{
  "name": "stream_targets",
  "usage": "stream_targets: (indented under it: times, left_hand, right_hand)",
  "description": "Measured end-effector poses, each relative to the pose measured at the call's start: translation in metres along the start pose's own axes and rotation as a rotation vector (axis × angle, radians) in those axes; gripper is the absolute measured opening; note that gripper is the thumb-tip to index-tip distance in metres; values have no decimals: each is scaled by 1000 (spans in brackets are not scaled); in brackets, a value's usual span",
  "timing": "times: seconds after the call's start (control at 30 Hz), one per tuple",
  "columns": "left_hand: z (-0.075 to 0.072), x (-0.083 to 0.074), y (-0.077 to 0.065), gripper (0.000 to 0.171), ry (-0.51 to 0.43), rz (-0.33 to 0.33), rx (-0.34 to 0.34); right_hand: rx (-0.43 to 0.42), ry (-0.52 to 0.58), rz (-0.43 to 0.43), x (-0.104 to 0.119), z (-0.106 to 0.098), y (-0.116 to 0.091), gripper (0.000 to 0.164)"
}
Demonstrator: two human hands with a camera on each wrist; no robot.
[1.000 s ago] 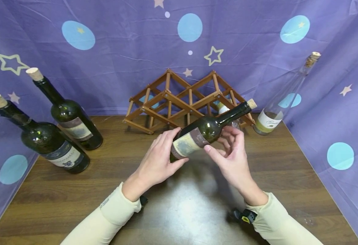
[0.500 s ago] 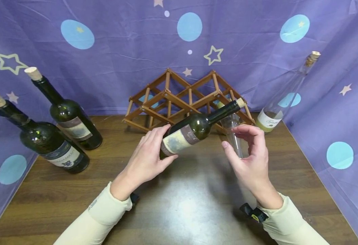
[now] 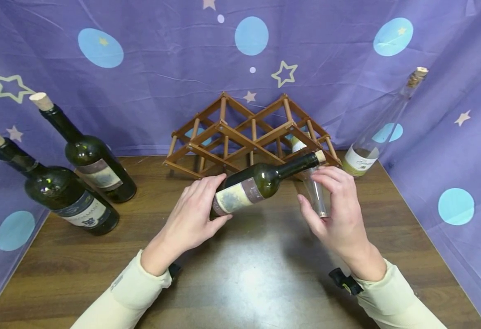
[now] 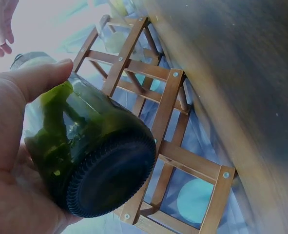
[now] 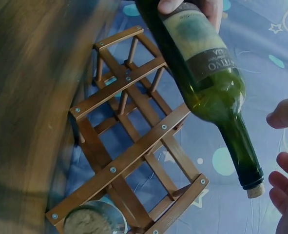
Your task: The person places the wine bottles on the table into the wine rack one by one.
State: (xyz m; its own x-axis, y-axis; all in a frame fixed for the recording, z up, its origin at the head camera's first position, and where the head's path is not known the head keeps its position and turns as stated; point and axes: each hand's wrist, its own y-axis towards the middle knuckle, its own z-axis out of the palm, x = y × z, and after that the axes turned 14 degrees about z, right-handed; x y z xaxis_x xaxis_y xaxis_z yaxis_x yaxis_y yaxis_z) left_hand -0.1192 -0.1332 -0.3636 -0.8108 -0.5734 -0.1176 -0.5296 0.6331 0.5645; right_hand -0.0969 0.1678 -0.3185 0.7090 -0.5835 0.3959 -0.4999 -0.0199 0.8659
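My left hand (image 3: 191, 219) grips a dark green wine bottle (image 3: 240, 194) around its lower body, holding it tilted above the table with the corked neck up and to the right. The cream and brown label faces up, and the ribbed base (image 4: 112, 173) shows in the left wrist view. My right hand (image 3: 339, 210) is beside the bottle's cork (image 5: 256, 190), fingers loosely bent and apart from it. Behind the held bottle stands a wooden folding wine rack (image 3: 254, 148). A clear bottle (image 3: 315, 194) lies in its right side, neck toward me, partly hidden by the held bottle.
Two dark corked wine bottles, one nearer (image 3: 86, 212) and one farther (image 3: 102, 171), stand at the left of the table (image 3: 248, 292). A clear corked bottle (image 3: 361, 160) stands right of the rack. A purple patterned cloth (image 3: 154, 59) hangs behind.
My right hand has let go of the bottle and moved right, away from its neck. My left hand has brought the bottle a little to the left, and its neck has dipped lower.
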Motion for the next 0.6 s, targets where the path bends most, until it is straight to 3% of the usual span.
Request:
stream_targets:
  times: [0.27,0.5,0.6]
  left_hand:
    - [0,-1,-8,92,33,21,65]
    - [1,-3,-13,91,54,43,96]
    - [2,-3,-15,90,58,57,109]
  right_hand:
    - [123,-127,-116,-11,3,-4,40]
    - [330,-265,-137,-24,2,-15,57]
    - [378,-317,-147,-30,3,-20,60]
